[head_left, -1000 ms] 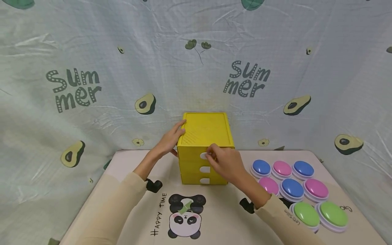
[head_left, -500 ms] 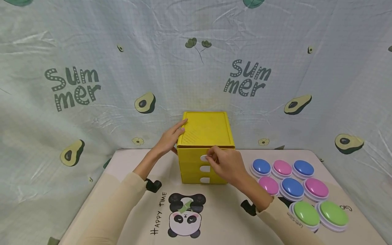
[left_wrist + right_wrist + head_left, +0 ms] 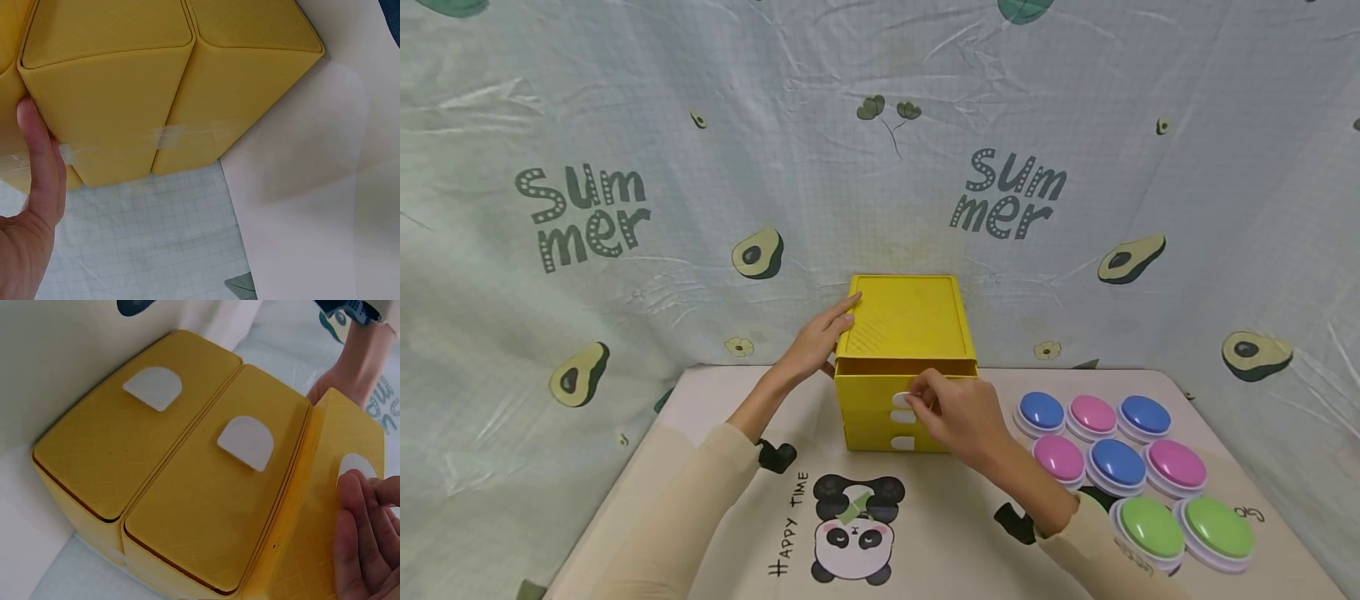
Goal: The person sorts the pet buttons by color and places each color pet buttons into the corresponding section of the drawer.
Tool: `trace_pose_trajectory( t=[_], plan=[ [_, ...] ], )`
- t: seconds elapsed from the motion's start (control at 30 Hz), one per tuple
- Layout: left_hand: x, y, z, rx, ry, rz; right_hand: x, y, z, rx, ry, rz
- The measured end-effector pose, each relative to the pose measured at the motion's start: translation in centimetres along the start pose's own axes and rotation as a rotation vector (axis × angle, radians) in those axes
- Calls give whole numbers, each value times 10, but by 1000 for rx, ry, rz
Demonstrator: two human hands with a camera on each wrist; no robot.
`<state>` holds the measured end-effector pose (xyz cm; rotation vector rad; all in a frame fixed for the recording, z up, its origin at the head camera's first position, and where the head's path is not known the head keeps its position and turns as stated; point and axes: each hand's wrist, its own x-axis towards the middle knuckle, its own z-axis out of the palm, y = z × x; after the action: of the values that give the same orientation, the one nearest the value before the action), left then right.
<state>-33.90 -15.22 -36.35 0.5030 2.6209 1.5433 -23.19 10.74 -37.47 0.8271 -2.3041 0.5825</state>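
Note:
A yellow drawer unit (image 3: 906, 317) with three stacked drawers stands at the back of the table. Its top drawer (image 3: 867, 393) is pulled partway out, and a dark gap shows above the front. My right hand (image 3: 961, 415) pinches the white half-round handle (image 3: 901, 400) of that drawer between thumb and fingers. In the right wrist view the lower two drawer fronts (image 3: 250, 506) sit flush, each with a white handle. My left hand (image 3: 816, 343) rests on the unit's left side with fingers extended, fingertips at the top edge. The left wrist view shows these fingers (image 3: 42, 169) along the side wall.
Several push buttons in blue, pink and green (image 3: 1117, 461) stand on white bases at the right. A panda print (image 3: 853, 533) decorates the table (image 3: 955, 542) in front. A curtain (image 3: 820, 183) with avocado prints hangs right behind the unit.
My right hand has drawn the top drawer out toward me, from closed to a clear gap. My left hand has stayed at the unit's left side.

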Motion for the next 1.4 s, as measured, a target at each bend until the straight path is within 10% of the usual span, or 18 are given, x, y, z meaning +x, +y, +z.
trace_pose_trajectory(
  t=[0.97, 1.4],
  plan=[
    [0, -1, -2, -5, -21, -2, -26, -27, -18, 24, -6, -46],
    [-24, 40, -7, -13, -53, -13, -42, -41, -28, 62, 9, -83]
  ],
)
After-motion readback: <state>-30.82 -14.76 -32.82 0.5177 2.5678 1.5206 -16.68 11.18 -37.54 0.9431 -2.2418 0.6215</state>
